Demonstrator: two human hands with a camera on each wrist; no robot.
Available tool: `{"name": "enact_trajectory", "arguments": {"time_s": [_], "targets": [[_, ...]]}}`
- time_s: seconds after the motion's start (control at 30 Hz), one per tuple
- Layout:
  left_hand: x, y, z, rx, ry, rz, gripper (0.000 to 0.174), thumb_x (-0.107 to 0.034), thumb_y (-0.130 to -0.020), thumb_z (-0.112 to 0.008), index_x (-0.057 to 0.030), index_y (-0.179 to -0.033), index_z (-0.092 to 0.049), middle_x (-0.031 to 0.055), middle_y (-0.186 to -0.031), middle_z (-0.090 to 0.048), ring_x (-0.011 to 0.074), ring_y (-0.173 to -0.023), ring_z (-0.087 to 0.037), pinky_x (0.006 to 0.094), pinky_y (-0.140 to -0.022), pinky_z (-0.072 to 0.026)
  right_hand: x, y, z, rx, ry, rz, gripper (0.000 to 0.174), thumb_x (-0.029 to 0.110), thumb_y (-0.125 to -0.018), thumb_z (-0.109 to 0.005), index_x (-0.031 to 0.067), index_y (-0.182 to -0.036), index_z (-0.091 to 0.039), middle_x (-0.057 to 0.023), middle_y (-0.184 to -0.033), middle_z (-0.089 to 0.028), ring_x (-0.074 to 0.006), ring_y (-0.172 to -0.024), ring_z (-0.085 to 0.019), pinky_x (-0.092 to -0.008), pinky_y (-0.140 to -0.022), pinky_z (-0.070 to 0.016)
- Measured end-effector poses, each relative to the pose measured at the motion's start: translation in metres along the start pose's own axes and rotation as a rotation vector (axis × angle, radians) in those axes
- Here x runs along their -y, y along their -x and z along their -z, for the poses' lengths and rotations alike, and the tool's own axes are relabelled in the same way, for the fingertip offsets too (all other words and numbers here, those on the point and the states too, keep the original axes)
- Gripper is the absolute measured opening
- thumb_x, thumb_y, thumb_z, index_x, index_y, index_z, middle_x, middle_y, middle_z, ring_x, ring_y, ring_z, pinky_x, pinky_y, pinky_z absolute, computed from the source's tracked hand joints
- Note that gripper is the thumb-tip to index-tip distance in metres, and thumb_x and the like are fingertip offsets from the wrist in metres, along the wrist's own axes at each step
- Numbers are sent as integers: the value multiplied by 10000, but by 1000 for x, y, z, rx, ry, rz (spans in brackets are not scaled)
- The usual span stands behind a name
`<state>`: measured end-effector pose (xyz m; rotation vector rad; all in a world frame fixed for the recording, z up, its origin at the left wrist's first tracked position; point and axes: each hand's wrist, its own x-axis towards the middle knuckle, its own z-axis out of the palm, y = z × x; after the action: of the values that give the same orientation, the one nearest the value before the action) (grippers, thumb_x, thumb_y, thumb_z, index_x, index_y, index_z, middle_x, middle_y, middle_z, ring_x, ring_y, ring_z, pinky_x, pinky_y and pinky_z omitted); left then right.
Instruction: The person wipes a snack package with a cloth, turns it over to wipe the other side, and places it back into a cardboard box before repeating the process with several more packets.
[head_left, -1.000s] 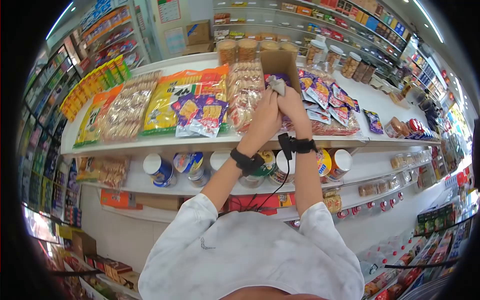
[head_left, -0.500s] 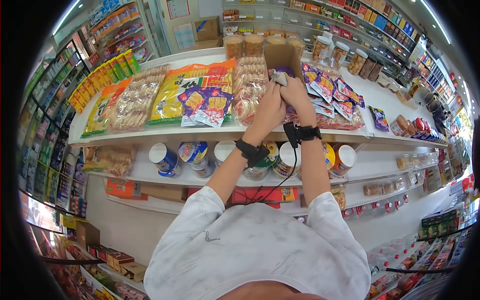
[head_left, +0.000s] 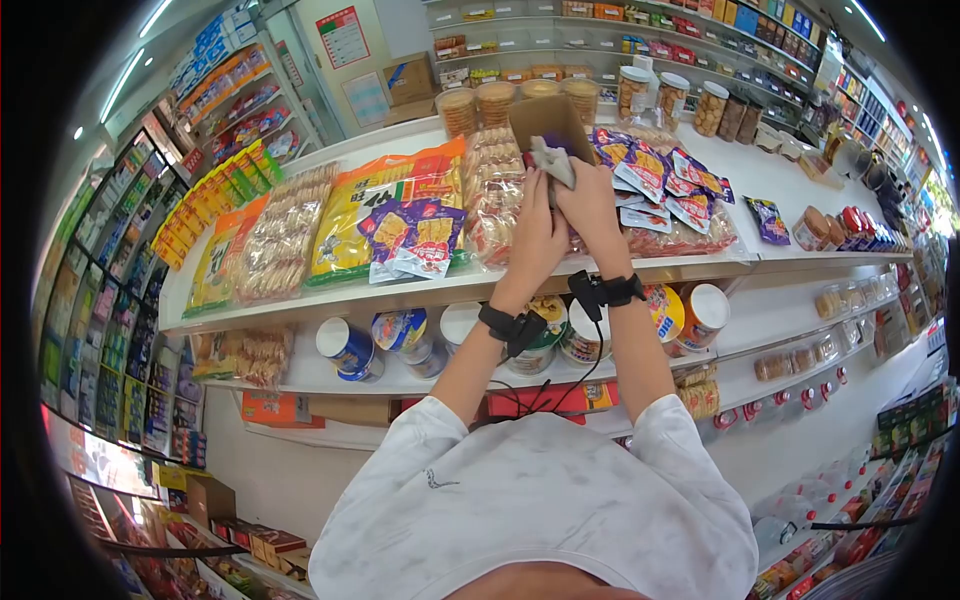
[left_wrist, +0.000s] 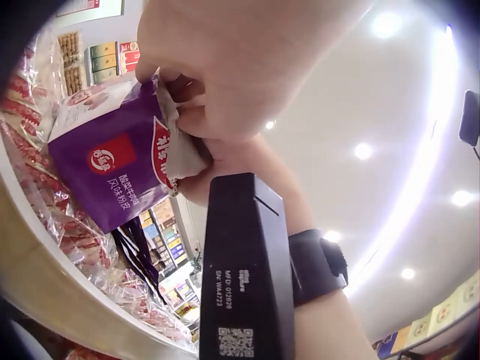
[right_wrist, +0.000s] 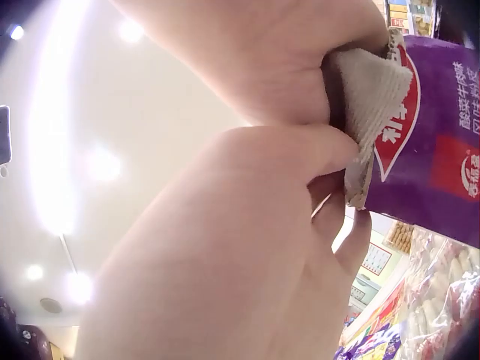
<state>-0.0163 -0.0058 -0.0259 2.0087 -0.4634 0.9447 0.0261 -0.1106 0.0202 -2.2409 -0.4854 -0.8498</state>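
Torn grey flap (head_left: pixel 552 165) stood higher at the box (left_wrist: pixel 105 161) than in the earlier frame. Left hand (head_left: pixel 537 240) and right hand (head_left: pixel 592 205) pinched it along the box's edge, fingers curled. Box sat on the shelf (head_left: pixel 400 298), before the jars (head_left: pixel 495 104), beside purple packets (head_left: pixel 643 172).

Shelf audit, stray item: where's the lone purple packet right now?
Head view, right side: the lone purple packet lies on the white counter, between the pile of purple packets and the nearest jar.
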Motion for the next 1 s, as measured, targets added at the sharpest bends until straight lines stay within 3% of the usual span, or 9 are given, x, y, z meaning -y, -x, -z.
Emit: {"name": "enact_trajectory", "arguments": {"time_s": [0.13,0.23,0.3,0.37,0.57,0.6,0.73,0.9,1.0], "targets": [[-1,0,2,35,128,26,581,-15,-899,-496,81,-1440,-308,287,-1490,-329,425,-1401,-321,433,-1148,-291,-6,7,4,36,-237,82,320,46,-744,-621,-16,-1058,-623,-225,-1031,-651,-422,-924,-615,-490,-801,-484],[-11,2,16,-25,143,55,612,-57,-937,-521,78,-1474,-258,274,-1516,-302,385,-1433,-290,414,-1175,-239,-9,8,18,-181,-361,66,391,10,-732,-617,-9,-1123,-604,-220,-1063,-639,-435,-930,-616,-464,-812,-495],[-29,-1,33,-97,108,109,618,-80,-956,-541,78,-1480,-254,270,-1516,-311,368,-1434,-296,400,-1176,-235,2,15,42,-257,-573,-58,337,-4,-823,-619,-11,-1159,-605,-146,-1039,-675,-311,-947,-669,-392,-832,-517],[-31,-4,45,-73,349,152,660,-140,-970,-591,83,-1485,-243,241,-1516,-334,313,-1410,-341,392,-1160,-265,24,30,72,-236,-953,-287,304,9,-876,-618,-10,-1179,-601,-96,-1047,-678,-217,-962,-674,-345,-831,-522],[-55,2,82,163,985,665,450,-147,-976,-609,12,-1371,-467,102,-1292,-585,161,-1179,-561,320,-1002,-460,24,81,66,79,-969,-221,316,71,-935,-633,-4,-1236,-571,-75,-1137,-634,-120,-1056,-573,-281,-901,-466],[-57,4,75,99,1038,551,348,-140,-975,-609,-12,-1291,-538,81,-1183,-649,139,-1041,-639,290,-885,-533,20,86,65,6,-884,-202,341,77,-943,-626,-22,-1260,-543,-83,-1167,-622,-138,-1081,-559,-292,-935,-453],[-70,5,75,-39,1150,645,366,-158,-968,-620,-5,-1286,-523,97,-1139,-663,167,-967,-685,315,-799,-584,16,86,69,-586,-876,-562,430,10,-926,-541,-25,-1347,-463,-133,-1293,-562,-207,-1170,-548,-320,-963,-456],[-75,17,65,-67,1169,617,494,-346,-1036,-462,-23,-1407,-413,118,-1340,-544,208,-1205,-560,347,-1004,-469,53,105,48,64,-645,80,575,88,-907,-508,-12,-1462,-397,-216,-1547,-314,-339,-1454,-275,-407,-1172,-228],[-76,21,62,-39,1251,645,647,-479,-1047,-332,-27,-1507,-278,130,-1487,-415,230,-1365,-421,371,-1137,-334,64,88,45,63,-398,327,640,155,-870,-570,43,-1478,-401,-220,-1559,-293,-409,-1460,-239,-485,-1198,-153]]}}
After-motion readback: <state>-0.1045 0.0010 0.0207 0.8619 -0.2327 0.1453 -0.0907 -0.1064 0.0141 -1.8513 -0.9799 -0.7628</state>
